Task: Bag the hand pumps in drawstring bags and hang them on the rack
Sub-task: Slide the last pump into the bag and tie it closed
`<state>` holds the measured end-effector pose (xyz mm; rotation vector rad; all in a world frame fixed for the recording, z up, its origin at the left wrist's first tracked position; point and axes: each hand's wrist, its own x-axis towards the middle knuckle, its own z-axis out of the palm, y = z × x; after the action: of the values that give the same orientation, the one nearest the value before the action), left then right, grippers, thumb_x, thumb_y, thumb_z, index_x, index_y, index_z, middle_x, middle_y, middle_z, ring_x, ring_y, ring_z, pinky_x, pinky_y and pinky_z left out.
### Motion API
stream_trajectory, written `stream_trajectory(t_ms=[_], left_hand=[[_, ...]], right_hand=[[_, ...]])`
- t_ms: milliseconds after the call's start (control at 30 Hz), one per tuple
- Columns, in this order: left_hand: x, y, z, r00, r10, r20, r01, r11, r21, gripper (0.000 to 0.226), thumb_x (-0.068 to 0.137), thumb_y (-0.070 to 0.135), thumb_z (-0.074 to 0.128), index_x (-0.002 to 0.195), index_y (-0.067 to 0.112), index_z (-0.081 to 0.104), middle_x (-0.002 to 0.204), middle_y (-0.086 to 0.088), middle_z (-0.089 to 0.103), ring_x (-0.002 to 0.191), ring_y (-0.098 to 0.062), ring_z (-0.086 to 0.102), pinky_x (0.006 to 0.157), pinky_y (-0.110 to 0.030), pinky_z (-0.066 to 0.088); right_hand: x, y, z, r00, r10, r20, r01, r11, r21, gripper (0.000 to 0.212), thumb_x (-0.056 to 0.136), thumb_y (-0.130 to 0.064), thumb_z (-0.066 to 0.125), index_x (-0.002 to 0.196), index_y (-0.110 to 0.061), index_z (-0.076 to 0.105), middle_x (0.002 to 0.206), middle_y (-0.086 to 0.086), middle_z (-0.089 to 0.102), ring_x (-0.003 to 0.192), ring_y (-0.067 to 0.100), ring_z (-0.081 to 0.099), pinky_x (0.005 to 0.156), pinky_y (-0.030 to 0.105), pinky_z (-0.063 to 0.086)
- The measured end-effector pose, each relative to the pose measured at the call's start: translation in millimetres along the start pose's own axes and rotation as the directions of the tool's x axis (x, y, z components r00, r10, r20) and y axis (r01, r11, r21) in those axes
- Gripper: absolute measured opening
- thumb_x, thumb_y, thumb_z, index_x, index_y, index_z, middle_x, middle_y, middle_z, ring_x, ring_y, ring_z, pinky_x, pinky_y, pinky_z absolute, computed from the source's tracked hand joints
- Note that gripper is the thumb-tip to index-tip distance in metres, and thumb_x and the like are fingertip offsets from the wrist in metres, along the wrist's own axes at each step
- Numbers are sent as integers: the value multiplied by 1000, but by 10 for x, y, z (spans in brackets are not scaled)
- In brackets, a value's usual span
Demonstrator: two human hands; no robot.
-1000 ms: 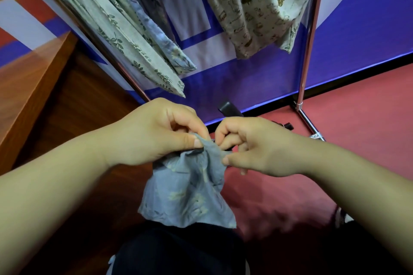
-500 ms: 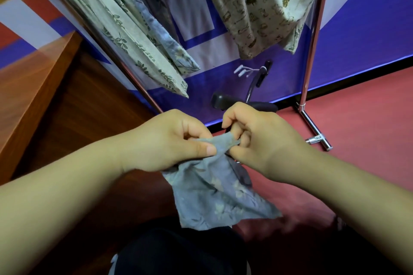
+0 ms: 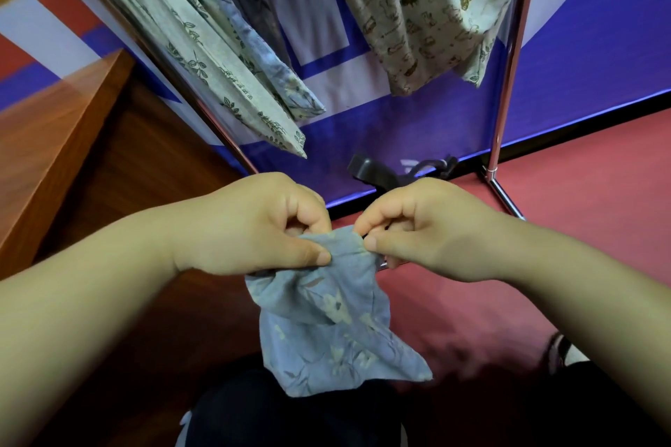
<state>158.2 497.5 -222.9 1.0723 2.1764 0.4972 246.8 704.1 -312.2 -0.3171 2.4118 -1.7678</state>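
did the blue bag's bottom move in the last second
Yes: the lower corner of the blue bag swung right, toward the rack post; its pinched top stayed roughly put.

Lighting's soft and even, bright indoor stuff that seems to come from above. Both forearms look pale and a bit washed out. The left hand (image 3: 254, 229) and right hand (image 3: 428, 229) are sharp, same for the blue bag (image 3: 334, 330) they pinch. The chrome rack pole (image 3: 510, 83) has a thin streak of glare. The side under the tabletop (image 3: 47, 127) is in deep shadow, and the bottom of the frame goes nearly black. The red floor (image 3: 599, 174) gets smeary low on the right. The wide lens bends the poles outward, and the top left corner is a yellowish blur.
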Motion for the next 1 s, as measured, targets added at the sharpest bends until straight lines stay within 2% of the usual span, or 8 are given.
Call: stream_trajectory(t_ms=[167, 300, 433, 533, 600, 733, 867, 1000], left_hand=[[18, 12, 82, 995, -100, -7, 98, 985, -142, 21, 78, 23, 74, 98, 27, 79, 94, -5, 79, 92, -31, 75, 87, -54, 59], [63, 10, 171, 980, -176, -88, 149, 956, -253, 28, 69, 44, 82, 87, 23, 82, 88, -13, 78, 94, -36, 74, 90, -57, 57], [71, -21, 148, 972, -143, -186, 105, 974, -202, 27, 72, 46, 77, 82, 21, 78, 79, -20, 72, 72, -32, 68, 76, -53, 56], [43, -22, 76, 979, -46, -200, 25, 994, -105, 26, 74, 50, 73, 83, 26, 77, 84, -8, 70, 77, -42, 66, 75, -57, 55], [33, -16, 70, 980, 33, -196, -39, 999, -27, 13, 79, 42, 75, 81, 29, 76, 87, 3, 67, 78, -32, 67, 78, -52, 53], [37, -12, 103, 979, 116, -165, -104, 991, 83, 3, 82, 30, 76, 81, 27, 76, 88, 6, 65, 86, -19, 67, 81, -38, 51], [41, 7, 110, 980, 143, -141, -131, 987, 90, 2, 83, 27, 76, 82, 25, 77, 90, 5, 65, 91, -20, 68, 82, -37, 51], [38, 2, 103, 987, 94, -133, -88, 995, 53, 2, 82, 34, 77, 82, 32, 76, 90, 4, 66, 80, -26, 68, 76, -48, 53]], right_hand=[[-14, 20, 50, 999, 7, -52, -7, 1000, 4, 12, 87, -9, 73, 92, -19, 76, 75, 2, 75, 69, 19, 74, 74, 46, 61], [-24, 17, 89, 991, -36, -130, 26, 997, -76, 14, 84, -12, 77, 88, -25, 74, 74, -9, 72, 64, 8, 70, 69, 36, 60], [-24, -3, 62, 989, -27, -144, 15, 997, -79, 14, 84, -12, 77, 87, -24, 72, 71, -9, 73, 64, 6, 72, 69, 35, 61], [-26, -17, 15, 993, -4, -118, -2, 999, -44, 10, 86, -13, 76, 91, -22, 74, 69, -6, 74, 66, 8, 73, 72, 37, 61], [-25, -32, 0, 997, 3, -73, -8, 998, -68, 13, 87, -15, 75, 98, -23, 76, 68, -7, 73, 65, 10, 73, 72, 39, 61], [-13, -54, -21, 998, 5, 56, 4, 987, -163, 22, 91, -18, 68, 109, -28, 75, 73, -3, 74, 63, 7, 70, 71, 34, 59], [-11, -74, -55, 988, -13, 154, 52, 965, -258, 12, 94, -20, 63, 94, -19, 74, 81, 9, 68, 58, 11, 66, 66, 35, 56], [-41, -75, -73, 993, -14, 116, 40, 973, -227, 9, 93, -19, 67, 84, -21, 70, 78, 1, 69, 57, 6, 69, 59, 20, 52]])
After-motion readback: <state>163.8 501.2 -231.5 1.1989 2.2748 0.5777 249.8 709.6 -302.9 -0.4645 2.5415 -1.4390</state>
